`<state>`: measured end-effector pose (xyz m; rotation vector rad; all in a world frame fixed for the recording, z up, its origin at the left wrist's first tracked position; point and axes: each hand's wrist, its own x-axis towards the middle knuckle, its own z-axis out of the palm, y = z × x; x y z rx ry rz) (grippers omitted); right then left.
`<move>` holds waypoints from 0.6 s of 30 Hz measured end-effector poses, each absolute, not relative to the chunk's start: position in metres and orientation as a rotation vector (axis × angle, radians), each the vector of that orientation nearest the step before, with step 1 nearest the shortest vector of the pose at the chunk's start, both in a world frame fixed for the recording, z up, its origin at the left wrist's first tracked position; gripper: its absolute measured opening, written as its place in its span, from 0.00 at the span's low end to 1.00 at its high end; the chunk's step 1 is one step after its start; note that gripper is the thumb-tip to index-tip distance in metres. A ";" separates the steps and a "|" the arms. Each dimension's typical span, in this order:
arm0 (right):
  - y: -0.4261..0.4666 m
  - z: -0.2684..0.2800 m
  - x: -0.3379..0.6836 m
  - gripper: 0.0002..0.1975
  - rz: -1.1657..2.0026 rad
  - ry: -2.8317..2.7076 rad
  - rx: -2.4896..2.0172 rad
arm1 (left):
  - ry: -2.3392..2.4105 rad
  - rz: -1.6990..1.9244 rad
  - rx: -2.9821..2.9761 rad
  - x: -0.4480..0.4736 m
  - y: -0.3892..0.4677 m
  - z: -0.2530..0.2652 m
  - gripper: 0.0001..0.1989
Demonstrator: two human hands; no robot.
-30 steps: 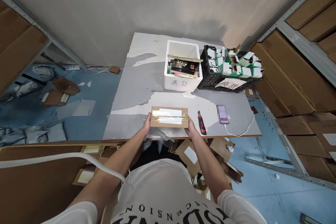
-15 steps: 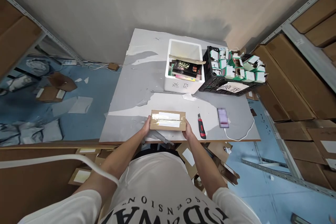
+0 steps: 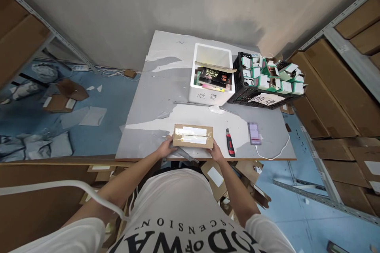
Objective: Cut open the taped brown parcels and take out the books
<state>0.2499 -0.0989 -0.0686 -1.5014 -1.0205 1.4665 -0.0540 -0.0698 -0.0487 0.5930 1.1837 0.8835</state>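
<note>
1. Head view: both hands shift! The left hand (image 3: 165, 148) slides lower, to the lower left corner of the cardboard box (image 3: 192, 136); the right hand (image 3: 216, 152) drops to the lower right corner.
2. Grip: each hand grasps its end, fingers partly hidden.
3. The box stays at lower centre, over the table (image 3: 148, 102); contact underneath, cannot tell.
4. Meaning, I'd judge: the hold changes, the box's place doesn't; tape still runs along its seam.
5. Box cutter (image 3: 230, 143) lies untouched, right of centre.
</note>
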 end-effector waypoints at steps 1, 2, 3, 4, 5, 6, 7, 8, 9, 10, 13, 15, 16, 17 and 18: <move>-0.097 -0.066 0.247 0.35 1.463 -1.035 -1.507 | 1.192 0.868 0.656 -0.051 -0.070 -0.047 0.31; -0.096 -0.063 0.246 0.32 1.462 -1.041 -1.513 | 1.198 0.856 0.730 -0.050 -0.070 -0.045 0.31; -0.094 -0.060 0.245 0.30 1.460 -1.047 -1.517 | 1.202 0.856 0.789 -0.049 -0.070 -0.043 0.32; -0.094 -0.055 0.245 0.29 1.459 -1.058 -1.515 | 1.209 0.862 0.835 -0.049 -0.069 -0.041 0.31; -0.093 -0.050 0.246 0.28 1.460 -1.077 -1.504 | 1.218 0.867 0.872 -0.051 -0.068 -0.038 0.31; -0.093 -0.045 0.248 0.27 1.467 -1.096 -1.484 | 1.233 0.865 0.904 -0.053 -0.067 -0.035 0.29; -0.092 -0.040 0.249 0.26 1.479 -1.104 -1.461 | 1.261 0.856 0.936 -0.055 -0.065 -0.032 0.27; -0.091 -0.034 0.249 0.24 1.494 -1.095 -1.444 | 1.302 0.837 0.972 -0.057 -0.062 -0.029 0.25; -0.090 -0.030 0.249 0.22 1.500 -1.071 -1.448 | 1.354 0.809 1.012 -0.059 -0.059 -0.027 0.22; -0.087 -0.026 0.248 0.20 1.494 -1.039 -1.476 | 1.414 0.773 1.050 -0.060 -0.056 -0.026 0.19; -0.078 -0.023 0.242 0.16 1.423 -0.958 -1.638 | 1.601 0.653 1.065 -0.057 -0.046 -0.026 0.13; -0.074 -0.027 0.238 0.16 1.423 -0.913 -1.711 | 1.671 0.592 1.031 -0.054 -0.041 -0.030 0.15; -0.072 -0.030 0.236 0.16 1.436 -0.892 -1.733 | 1.687 0.575 1.019 -0.052 -0.039 -0.033 0.16; -0.071 -0.033 0.235 0.17 1.446 -0.877 -1.758 | 1.692 0.565 1.010 -0.051 -0.038 -0.035 0.16; -0.071 -0.036 0.234 0.18 1.453 -0.872 -1.785 | 1.692 0.562 1.004 -0.050 -0.036 -0.038 0.17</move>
